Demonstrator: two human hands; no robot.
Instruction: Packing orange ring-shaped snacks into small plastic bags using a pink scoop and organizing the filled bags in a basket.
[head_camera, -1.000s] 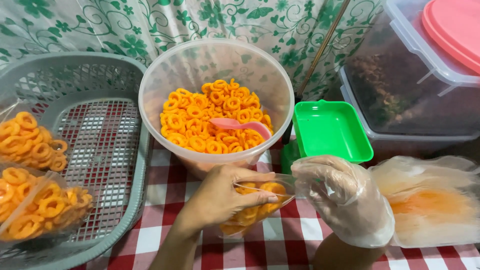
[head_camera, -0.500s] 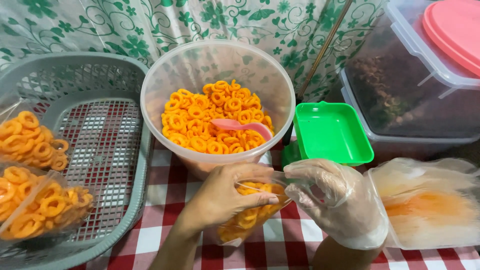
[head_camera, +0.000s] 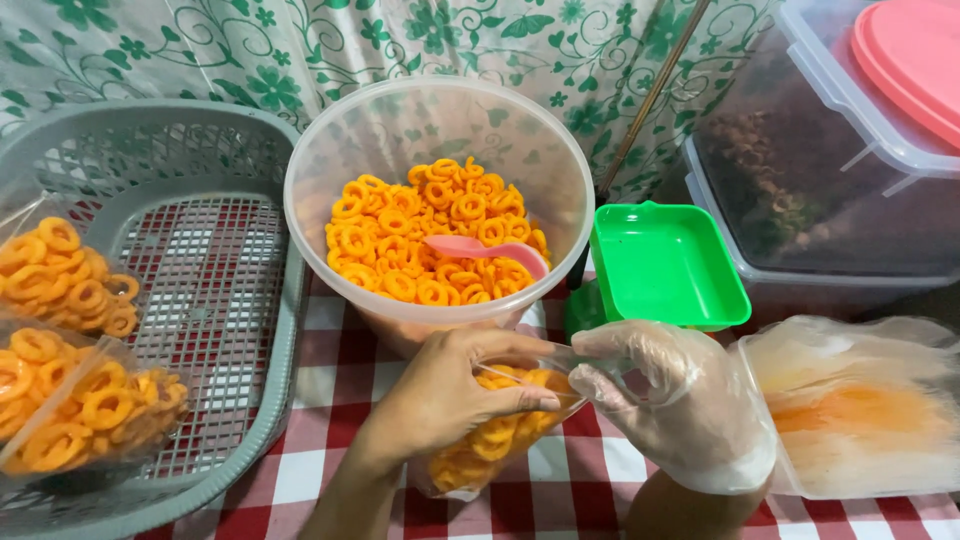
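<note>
My bare left hand (head_camera: 455, 385) grips the mouth of a small clear plastic bag (head_camera: 490, 445) holding orange ring snacks. My right hand (head_camera: 665, 395), in a clear plastic glove, pinches the other side of the bag's opening. The bag rests on the red-and-white checked cloth just in front of a big clear tub (head_camera: 440, 130) filled with the same orange rings. A pink scoop (head_camera: 485, 250) lies on top of the rings in the tub.
A grey plastic basket (head_camera: 215, 290) at the left holds two filled snack bags (head_camera: 70, 270). A green tray on a small scale (head_camera: 665, 265) stands right of the tub. Empty clear bags (head_camera: 860, 405) lie at the right, below a lidded container (head_camera: 830, 160).
Both hands have shifted slightly left and closer together on the bag's opening. The bag has turned more upright under them.
</note>
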